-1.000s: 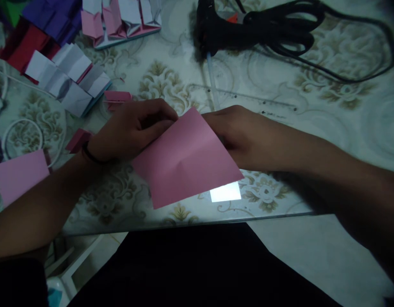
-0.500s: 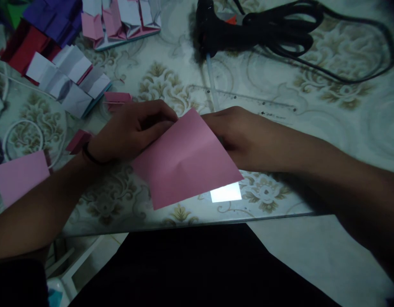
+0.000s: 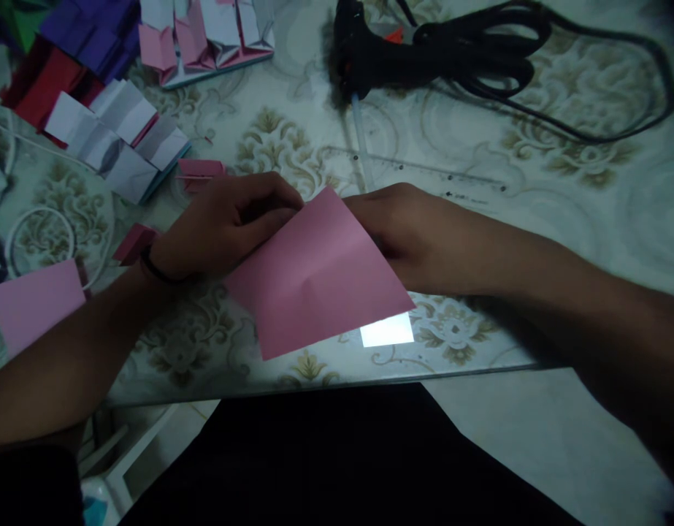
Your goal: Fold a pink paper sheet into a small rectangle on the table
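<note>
A pink paper sheet (image 3: 320,281) is held tilted above the front part of the table, one corner pointing away from me. My left hand (image 3: 238,219) pinches its upper left edge between thumb and curled fingers; a dark band circles that wrist. On the other side my right hand (image 3: 407,234) grips the sheet near its far corner, its fingertips hidden behind the paper. A small folded pink piece (image 3: 201,174) lies just beyond my left hand, and another folded piece (image 3: 135,244) is beside my left wrist.
Behind my hands lie a black glue gun (image 3: 391,62) with coiled cable and a clear ruler (image 3: 424,170). Folded white-and-pink paper blocks (image 3: 117,135), red and purple ones (image 3: 93,36) fill the back left. A pink sheet (image 3: 38,303) and white cable (image 3: 41,208) lie left. The table edge (image 3: 337,385) is near me.
</note>
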{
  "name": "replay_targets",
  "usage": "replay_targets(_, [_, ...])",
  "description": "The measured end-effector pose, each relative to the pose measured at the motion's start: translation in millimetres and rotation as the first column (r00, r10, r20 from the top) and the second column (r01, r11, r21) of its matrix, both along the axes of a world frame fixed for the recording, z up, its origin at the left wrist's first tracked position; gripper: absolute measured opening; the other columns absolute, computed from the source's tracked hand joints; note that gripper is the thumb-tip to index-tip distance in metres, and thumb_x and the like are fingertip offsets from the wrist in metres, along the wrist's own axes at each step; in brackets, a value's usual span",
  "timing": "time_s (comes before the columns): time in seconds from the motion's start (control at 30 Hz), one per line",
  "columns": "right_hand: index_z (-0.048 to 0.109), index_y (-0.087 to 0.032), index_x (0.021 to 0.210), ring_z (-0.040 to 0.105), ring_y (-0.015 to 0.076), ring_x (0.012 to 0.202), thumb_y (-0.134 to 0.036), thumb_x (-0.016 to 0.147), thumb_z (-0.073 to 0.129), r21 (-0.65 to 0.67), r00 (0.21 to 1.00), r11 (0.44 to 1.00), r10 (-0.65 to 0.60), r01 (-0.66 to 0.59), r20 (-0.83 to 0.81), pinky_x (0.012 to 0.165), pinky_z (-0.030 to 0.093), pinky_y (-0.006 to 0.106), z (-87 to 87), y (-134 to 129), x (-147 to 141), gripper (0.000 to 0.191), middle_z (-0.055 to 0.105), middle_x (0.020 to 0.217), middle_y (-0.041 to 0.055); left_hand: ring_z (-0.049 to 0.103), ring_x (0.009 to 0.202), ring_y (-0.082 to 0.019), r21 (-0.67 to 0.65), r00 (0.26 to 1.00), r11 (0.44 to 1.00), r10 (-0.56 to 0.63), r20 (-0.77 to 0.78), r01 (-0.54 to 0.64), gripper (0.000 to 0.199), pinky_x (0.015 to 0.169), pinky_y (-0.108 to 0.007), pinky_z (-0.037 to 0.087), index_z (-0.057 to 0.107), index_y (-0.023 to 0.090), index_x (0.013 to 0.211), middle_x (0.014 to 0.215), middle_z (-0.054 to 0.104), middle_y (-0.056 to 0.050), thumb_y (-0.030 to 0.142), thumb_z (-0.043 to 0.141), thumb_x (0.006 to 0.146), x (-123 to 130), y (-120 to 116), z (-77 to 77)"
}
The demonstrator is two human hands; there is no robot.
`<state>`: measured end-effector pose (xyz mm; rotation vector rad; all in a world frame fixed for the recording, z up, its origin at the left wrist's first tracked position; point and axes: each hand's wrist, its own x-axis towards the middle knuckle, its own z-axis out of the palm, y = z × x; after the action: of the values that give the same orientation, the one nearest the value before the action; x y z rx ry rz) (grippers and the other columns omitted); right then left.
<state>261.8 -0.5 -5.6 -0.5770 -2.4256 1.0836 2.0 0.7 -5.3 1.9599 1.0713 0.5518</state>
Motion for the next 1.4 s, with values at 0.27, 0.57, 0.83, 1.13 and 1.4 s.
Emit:
replay_targets(0.27, [0.069,-0.015,0.101,0.064,0.0078,0.073,-0.017,0.098,0.055,0.008,1.000,1.000,0.004,-0.004,-0.005,0.066,0.043,0.019,-0.6,0.6,-0.8,0.015,0.071,0.089,-0.0019,0.071,0.090,-0.018,0.020,0.999,0.999,-0.032,0.014,0.032,0.019,0.077,-0.031,0.053,0.076,0.023,0.111,0.104,0.078,-0.002,0.035,0.063,0.103,0.0,0.1,0.0])
replay_targets(0.57, [0.067,-0.014,0.097,0.063,0.0088,0.072,-0.015,0.096,0.057,-0.008,1.000,1.000,0.004,-0.004,0.007,0.066,0.042,0.020,0.8,1.0,0.4,0.010,0.071,0.088,-0.0005,0.071,0.089,-0.021,0.011,0.999,1.000,-0.016,0.029,0.016,0.020,0.076,-0.034,0.054,0.077,0.024,0.110,0.103,0.079,-0.002,0.038,0.066,0.100,0.8,0.6,0.0])
replay_targets(0.83, [0.068,-0.014,0.095,0.064,0.0095,0.072,-0.016,0.094,0.056,-0.022,1.000,1.000,0.002,-0.001,0.011,0.065,0.041,0.021,0.7,1.0,-1.0,0.012,0.071,0.088,0.0001,0.070,0.089,-0.022,-0.001,0.999,1.000,-0.024,0.041,0.024,0.021,0.076,-0.036,0.053,0.077,0.026,0.110,0.103,0.079,-0.002,0.041,0.065,0.101,-0.5,1.0,-0.8])
replay_targets(1.13, [0.068,-0.015,0.097,0.061,0.0093,0.071,-0.016,0.096,0.055,-0.010,1.000,1.000,0.001,-0.001,0.022,0.065,0.041,0.021,1.7,0.5,-0.4,0.013,0.070,0.087,-0.0007,0.070,0.089,-0.019,0.012,0.999,0.999,-0.036,0.023,0.036,0.021,0.075,-0.031,0.052,0.076,0.023,0.111,0.102,0.078,-0.001,0.038,0.064,0.102,-0.1,0.7,0.9])
replay_targets(1.4, [0.069,-0.015,0.097,0.063,0.0090,0.074,-0.014,0.095,0.057,-0.030,1.000,1.000,-0.001,0.001,0.012,0.066,0.042,0.020,2.7,-0.1,0.1,0.013,0.071,0.089,-0.0007,0.071,0.089,-0.021,-0.001,1.000,1.000,-0.006,0.014,0.006,0.019,0.077,-0.034,0.053,0.077,0.024,0.109,0.102,0.078,-0.002,0.037,0.066,0.100,0.9,-0.6,1.4])
